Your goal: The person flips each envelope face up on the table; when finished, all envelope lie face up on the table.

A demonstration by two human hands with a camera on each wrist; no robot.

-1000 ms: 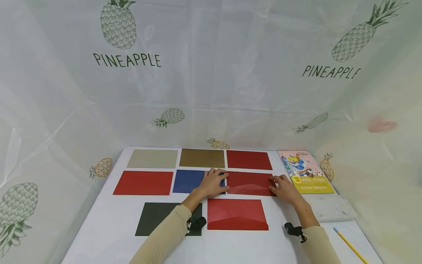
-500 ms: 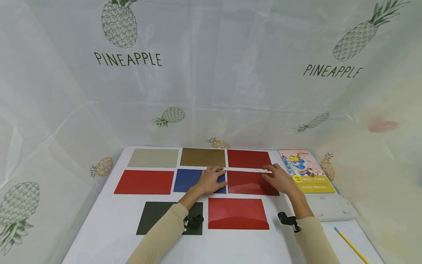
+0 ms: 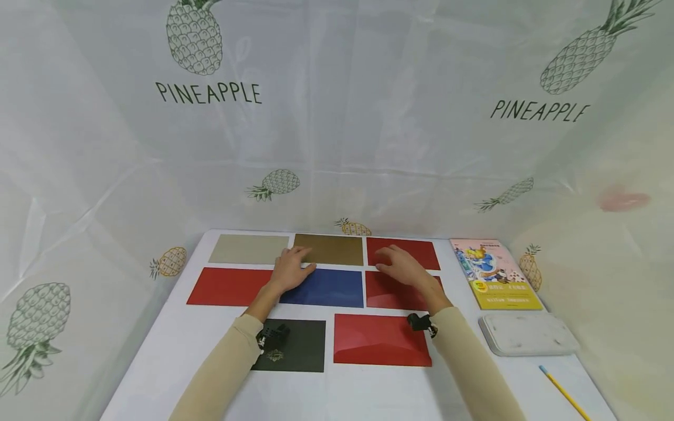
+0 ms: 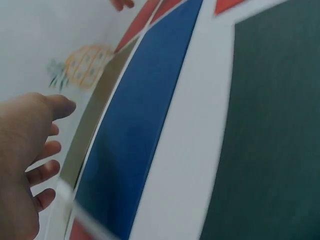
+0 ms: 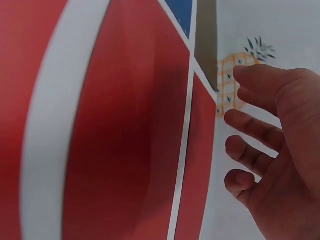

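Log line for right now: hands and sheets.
left hand: empty | right hand: empty | blue sheet: flat, middle row | back red sheet: partly hidden by right hand

Head view from high up, facing forward and down over table (image 3: pixel 379 392), left-wrist view close beside left hand (image 4: pixel 22 145), right-wrist likewise at right hand (image 5: pixel 290 155), both tilted, both catching blue sheet (image 4: pixel 135 120)

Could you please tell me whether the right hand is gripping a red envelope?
No, in the right wrist view the right hand has nothing between its thumb and fingers.
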